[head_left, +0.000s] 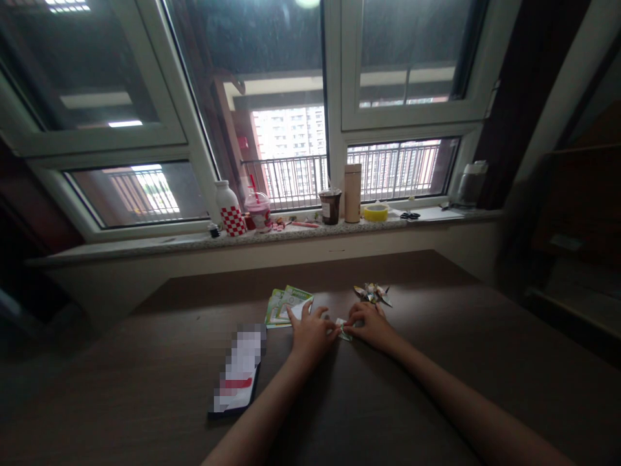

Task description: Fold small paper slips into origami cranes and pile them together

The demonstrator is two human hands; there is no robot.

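Note:
On a dark wooden table (436, 388), my left hand (310, 331) and my right hand (371, 323) meet over a small folded piece of paper (343, 330). Both hands pinch it with closed fingers, pressing it against the tabletop. Most of the paper is hidden under the fingers. Just behind my left hand lies a small stack of green printed paper sheets (286, 304). Behind my right hand sit a few finished folded paper figures (372, 293).
A phone (239, 375) lies on the table to the left of my left forearm. On the windowsill behind stand a checkered bottle (229, 208), a red drink cup (258, 211), a dark cup (330, 206), a tall flask (352, 192), a tape roll (376, 211) and scissors (410, 215).

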